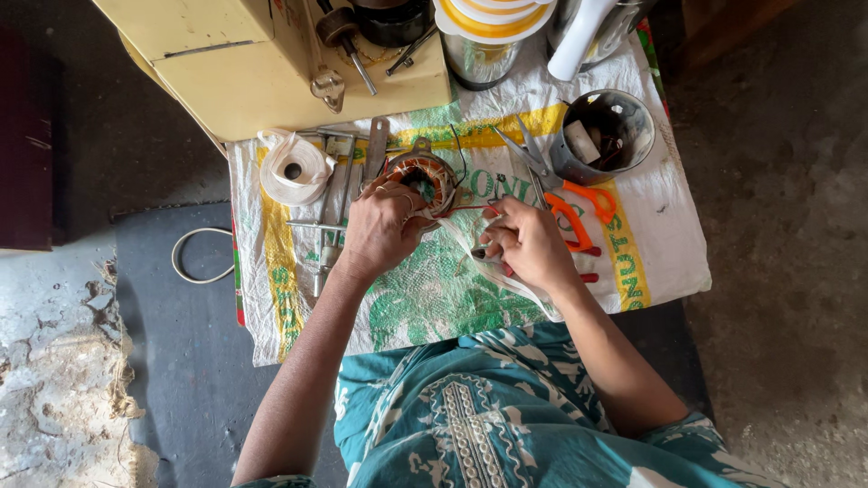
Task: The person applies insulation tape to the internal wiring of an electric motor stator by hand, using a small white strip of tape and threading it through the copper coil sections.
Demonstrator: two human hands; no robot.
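A round motor stator with copper-orange windings lies on a printed white sack cloth. My left hand grips the stator's near side, fingers curled over its rim. My right hand is closed on a strip of white tape that runs from the stator toward me, with a red-handled tool partly hidden under the hand. A thin red wire runs between the stator and my right hand.
A roll of white tape and several metal tools lie left of the stator. Orange-handled scissors and a metal cup sit to the right. A cream box and steel containers stand at the back.
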